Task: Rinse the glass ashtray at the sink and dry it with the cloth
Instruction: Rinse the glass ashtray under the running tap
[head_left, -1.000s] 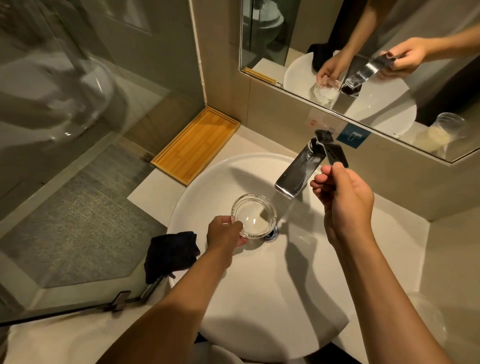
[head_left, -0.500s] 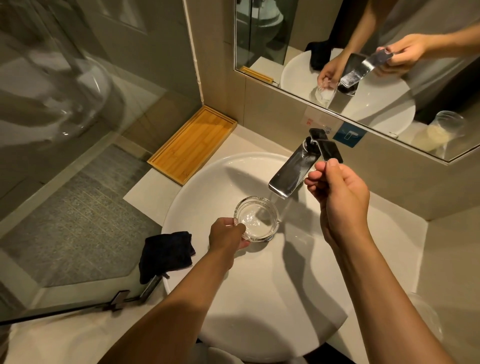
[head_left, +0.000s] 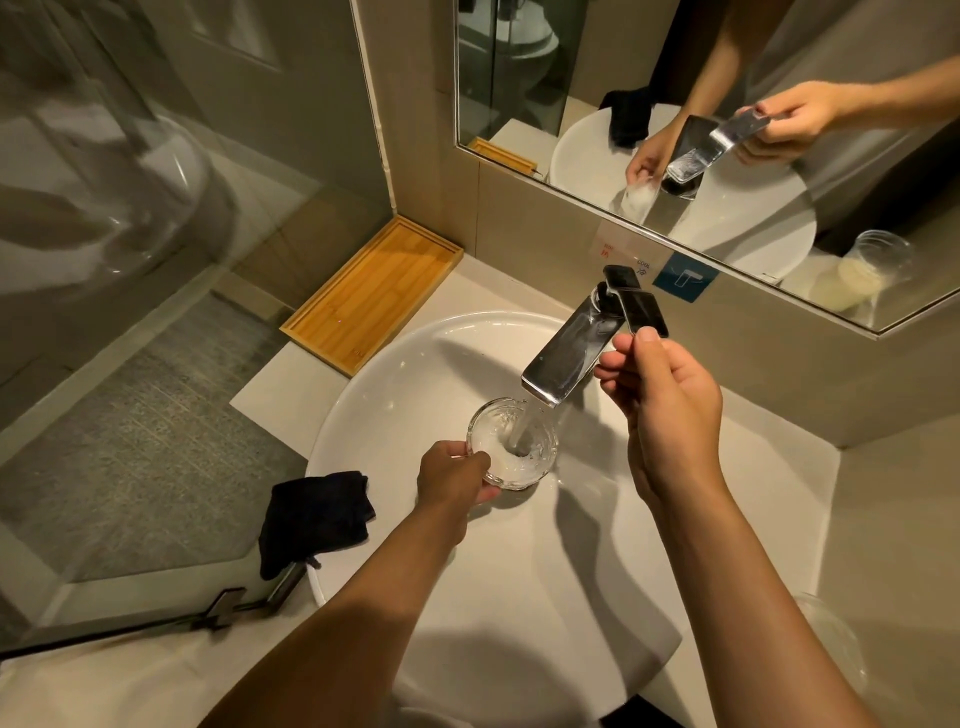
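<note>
Head view: ashtray base behind left hand.

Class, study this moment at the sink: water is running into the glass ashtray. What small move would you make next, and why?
Probably tilt and turn the glass ashtray under the stream. The left hand holds it by its near rim and water from the faucet strikes only its centre, pooling there. The right hand is on the lever, and the dark cloth lies unused on the basin's left edge.

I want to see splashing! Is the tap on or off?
On. Water streams from the tap into the glass ashtray that the left hand holds under it.
</note>
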